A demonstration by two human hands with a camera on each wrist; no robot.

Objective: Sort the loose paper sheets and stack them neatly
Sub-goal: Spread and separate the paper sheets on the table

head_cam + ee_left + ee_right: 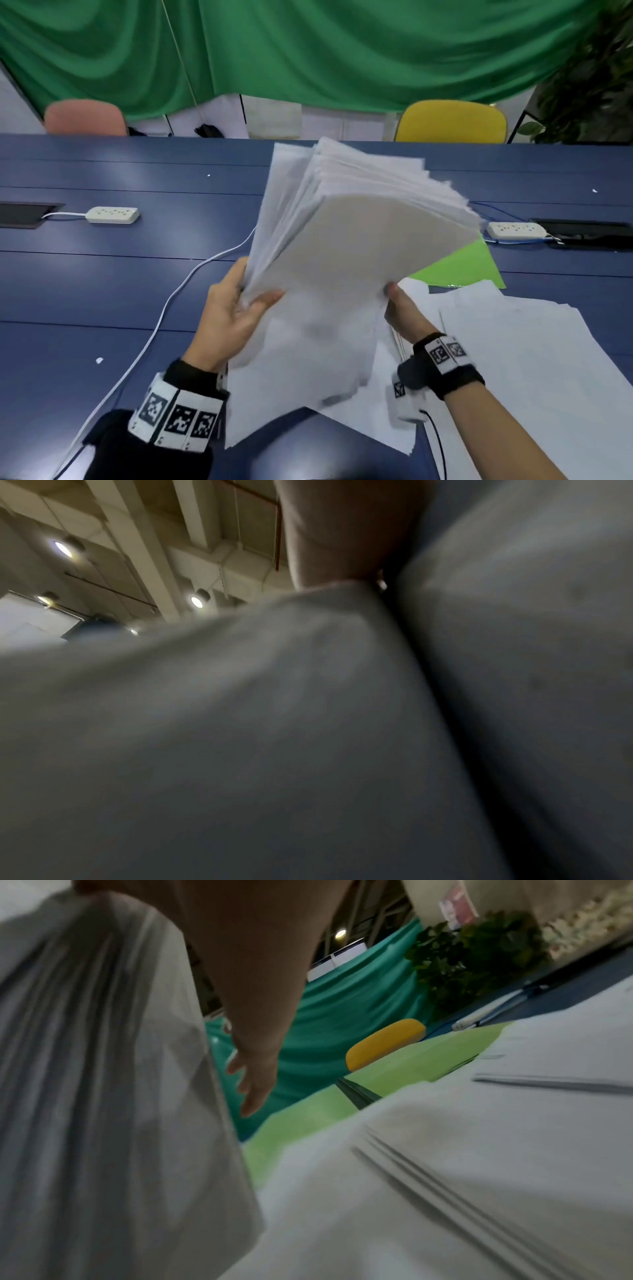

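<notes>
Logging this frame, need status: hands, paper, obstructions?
Left hand and right hand both grip fanned white paper stack, raised. More loose sheets, green sheet on table. Nothing blocking.

Both forearms reach forward, each wrist wrapped in a black band with white marker tags. The left hand [233, 308] is raised, thumb in front and fingers behind, pinching the lower left edge of a paper stack [346, 246]. The right hand [400, 315] grips the stack's lower right edge, thumb on top.
</notes>
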